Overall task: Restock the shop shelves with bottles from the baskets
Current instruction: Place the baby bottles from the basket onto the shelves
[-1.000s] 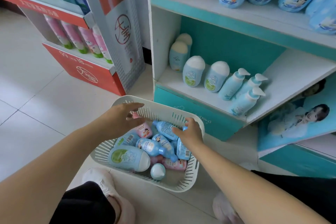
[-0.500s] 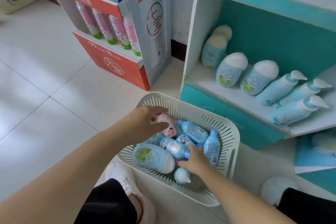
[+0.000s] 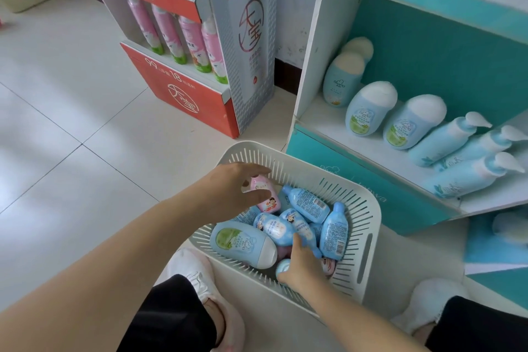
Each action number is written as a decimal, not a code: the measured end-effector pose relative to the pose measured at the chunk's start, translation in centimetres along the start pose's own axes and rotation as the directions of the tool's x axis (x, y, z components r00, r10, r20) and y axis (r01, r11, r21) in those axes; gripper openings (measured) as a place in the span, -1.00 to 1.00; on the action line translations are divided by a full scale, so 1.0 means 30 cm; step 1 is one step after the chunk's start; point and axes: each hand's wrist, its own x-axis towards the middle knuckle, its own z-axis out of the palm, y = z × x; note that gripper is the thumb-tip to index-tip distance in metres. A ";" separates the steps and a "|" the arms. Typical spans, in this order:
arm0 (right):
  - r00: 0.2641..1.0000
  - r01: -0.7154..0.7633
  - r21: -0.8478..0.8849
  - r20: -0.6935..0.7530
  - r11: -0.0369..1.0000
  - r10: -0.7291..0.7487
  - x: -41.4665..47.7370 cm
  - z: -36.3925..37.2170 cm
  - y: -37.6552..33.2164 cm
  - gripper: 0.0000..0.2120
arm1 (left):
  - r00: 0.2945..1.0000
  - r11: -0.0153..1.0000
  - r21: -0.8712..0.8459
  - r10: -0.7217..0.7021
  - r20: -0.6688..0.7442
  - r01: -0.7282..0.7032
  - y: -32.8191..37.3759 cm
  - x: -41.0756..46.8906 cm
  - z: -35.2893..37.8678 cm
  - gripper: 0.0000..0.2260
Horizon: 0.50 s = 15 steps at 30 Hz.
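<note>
As the head camera looks down, a white slatted basket sits on the tiled floor, just in front of a teal-and-white shelf and between the person's two white shoes. Both bare arms reach into it.

The left hand is over the far-left corner of the basket with its grip apart. The fingers are spread and fairly straight, the thumb is below them, and the cap end of a pink bottle lies in between. Whether the skin touches it I cannot tell.

The right hand is at the near side. Its fingers curl downward over a small round-topped bottle, and the thumb lies against a blue bottle. The hand hides the contact, so I cannot tell whether this grip is clamped on either one.

Around them the basket holds a heap of bottles. A large pale-blue bottle with a green label and white cap lies at the near left. Of the smaller blue ones, one points toward the far left and another leans against the right wall.

On the lowest board of the shelf are egg-shaped bottles with white caps, and beside them three pump bottles. To the left, a red display stand carries a row of pink tubes.
</note>
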 end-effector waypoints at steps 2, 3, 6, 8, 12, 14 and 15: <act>1.000 0.005 -0.055 -0.026 0.998 -0.006 -0.005 -0.008 -0.004 -0.13 | 1.000 1.000 0.004 -0.004 0.002 0.004 0.000 -0.001 -0.002 -0.58; 0.999 0.009 -0.077 -0.040 0.997 -0.012 -0.007 -0.014 -0.006 -0.20 | 1.000 1.000 0.011 -0.002 0.002 0.002 0.000 -0.001 -0.002 -0.58; 0.996 0.021 -0.130 -0.085 0.991 -0.032 -0.015 -0.048 -0.003 -0.56 | 1.000 0.999 0.031 0.011 0.005 -0.011 0.005 -0.001 -0.004 -0.58; 0.995 0.016 -0.142 -0.098 0.990 -0.030 -0.026 -0.083 -0.002 -0.71 | 1.000 0.999 0.039 0.023 0.011 -0.023 0.014 0.002 -0.006 -0.59; 0.991 0.086 -0.096 -0.097 0.992 -0.096 -0.045 -0.176 -0.005 -0.78 | 0.998 0.998 0.038 0.050 0.027 -0.051 0.038 0.004 -0.004 -0.62; 0.985 0.139 -0.082 -0.090 0.987 -0.146 -0.055 -0.238 -0.007 -0.76 | 0.997 0.997 0.037 0.063 0.043 -0.065 0.054 0.008 0.002 -0.64; 0.981 0.165 -0.086 -0.087 0.983 -0.172 -0.063 -0.274 -0.009 -0.73 | 0.996 0.997 0.039 0.066 0.053 -0.068 0.062 0.012 0.006 -0.64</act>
